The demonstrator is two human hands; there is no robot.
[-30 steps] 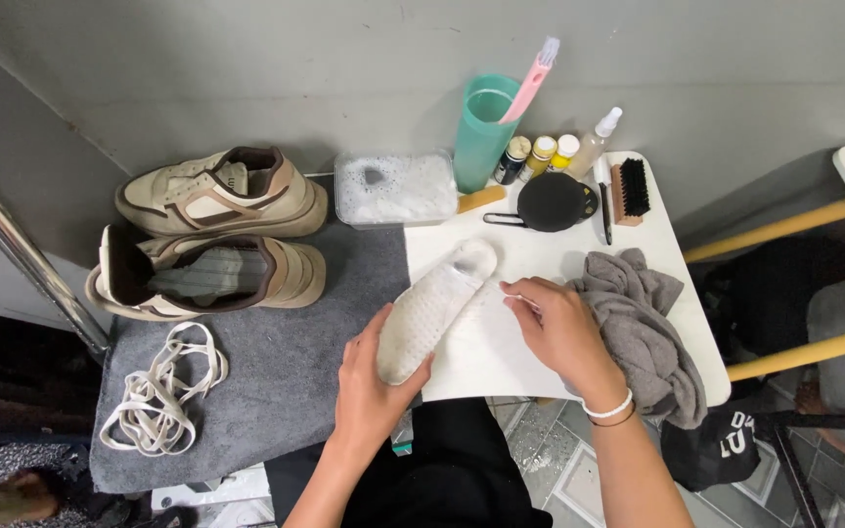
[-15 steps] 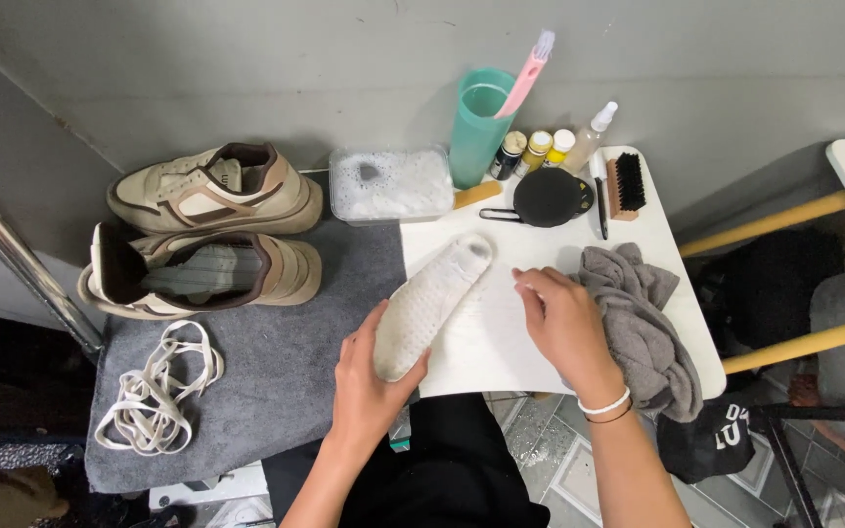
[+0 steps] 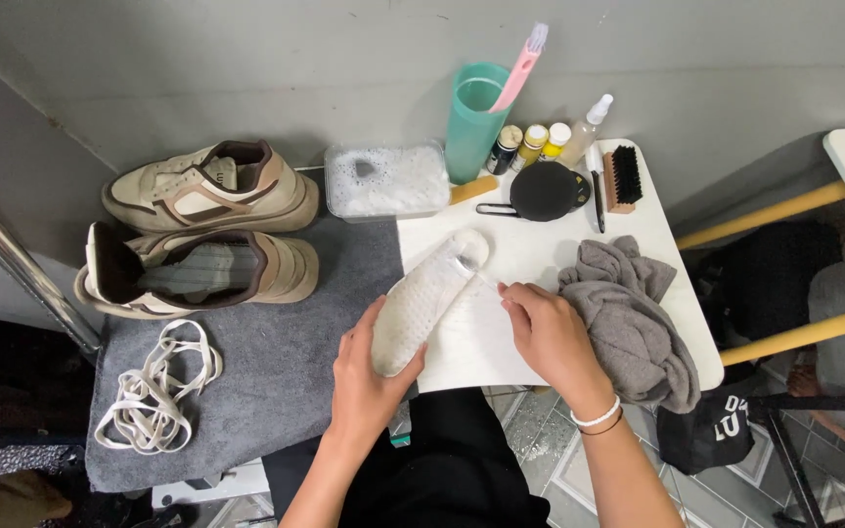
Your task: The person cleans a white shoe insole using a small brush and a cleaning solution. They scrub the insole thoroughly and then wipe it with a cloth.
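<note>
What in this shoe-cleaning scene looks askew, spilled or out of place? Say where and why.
One sneaker lies tipped on its side while its mate sits upright. The laces lie in a loose tangle on the grey mat. Nothing looks spilled.

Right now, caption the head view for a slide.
Left hand holds a white insole on the table; right hand beside a grey cloth.

White table (image 3: 657, 244): insole (image 3: 427, 298), grey cloth (image 3: 628, 318), brush (image 3: 623, 178), bottles (image 3: 532, 145), cup (image 3: 473, 122).

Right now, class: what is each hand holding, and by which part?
The left hand grips the white insole by its near end. The right hand touches the insole's edge with its fingertips; whether it holds anything cannot be told.
</note>
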